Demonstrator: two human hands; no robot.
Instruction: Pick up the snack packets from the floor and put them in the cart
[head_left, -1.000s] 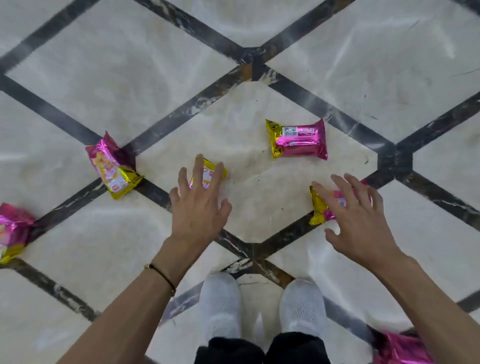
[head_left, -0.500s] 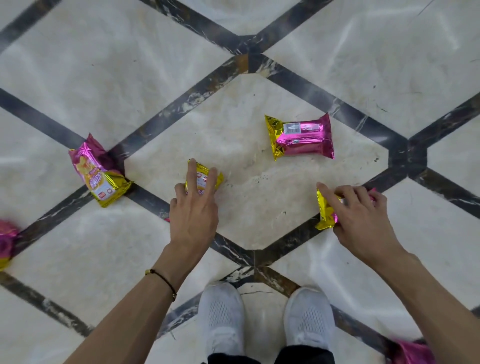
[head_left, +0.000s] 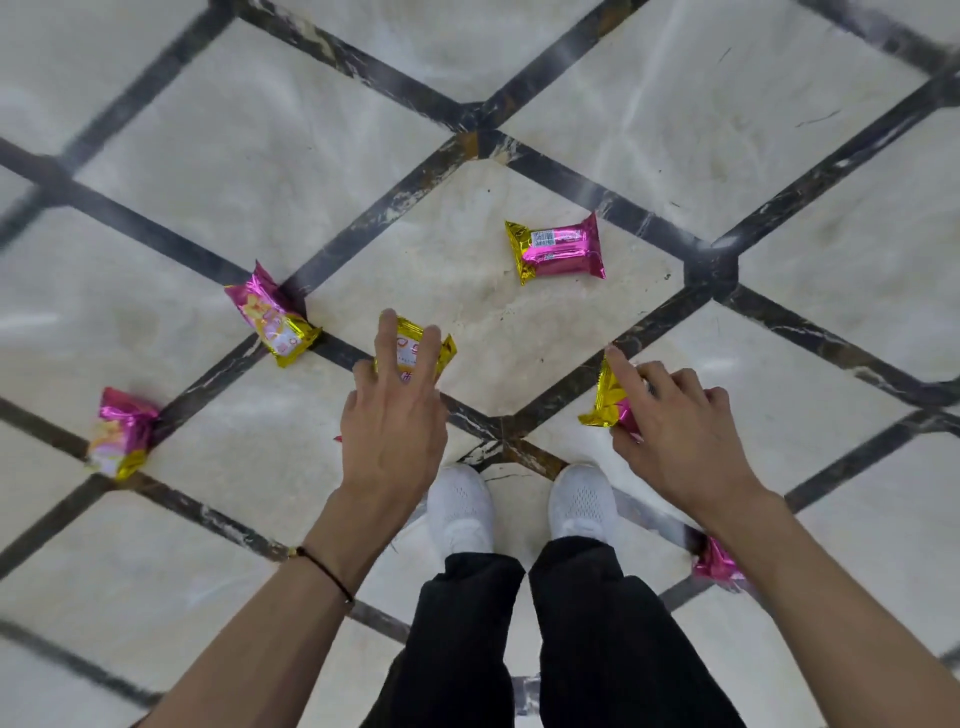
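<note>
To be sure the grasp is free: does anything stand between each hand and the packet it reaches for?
Nothing visible does. The left hand holds the middle packet, its fingers across it; the right hand grips the right packet.

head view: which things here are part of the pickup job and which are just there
Job: left hand, left-hand packet, right hand, right-hand packet, centre packet, left packet, far-left packet, lower-right packet. Cart not in view.
Not job: white shoes, wristband, marble floor.
</note>
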